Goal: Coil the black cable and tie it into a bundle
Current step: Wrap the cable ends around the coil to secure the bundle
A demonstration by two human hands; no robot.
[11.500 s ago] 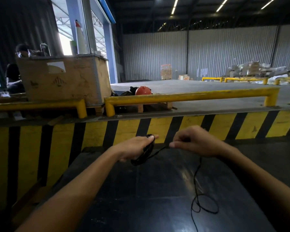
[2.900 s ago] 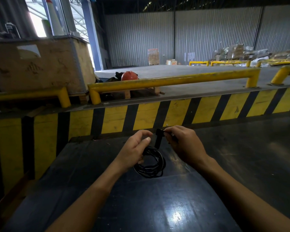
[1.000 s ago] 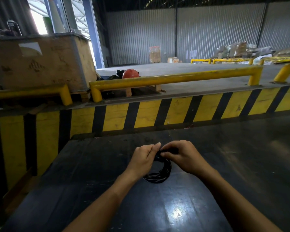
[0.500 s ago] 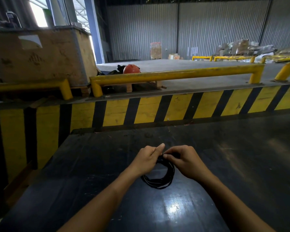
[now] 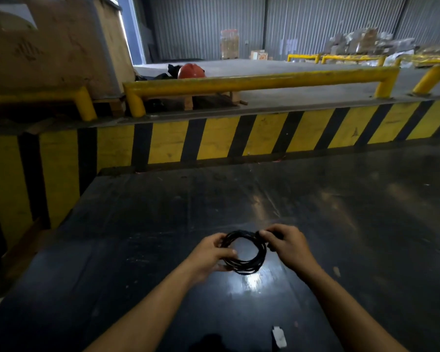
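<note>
The black cable (image 5: 249, 265) is wound into a round coil of several loops, held a little above the dark glossy tabletop (image 5: 137, 224). My left hand (image 5: 208, 252) grips the coil's left side, thumb across the loops. My right hand (image 5: 287, 243) pinches the coil's upper right edge, where a thicker black piece sits between the fingers; I cannot tell whether it is a strap or a plug. The coil's middle is open and the tabletop shows through it.
A yellow-and-black striped barrier (image 5: 214, 138) runs across behind the tabletop, topped by yellow rails (image 5: 259, 82). A large cardboard box (image 5: 51, 47) stands at the back left, an orange helmet (image 5: 191, 71) beside it. A small white scrap (image 5: 279, 336) lies on the near tabletop.
The coil has turned to face me as an open ring. My hands have moved apart to its left and right sides and lower in view; earlier they met at its top.
</note>
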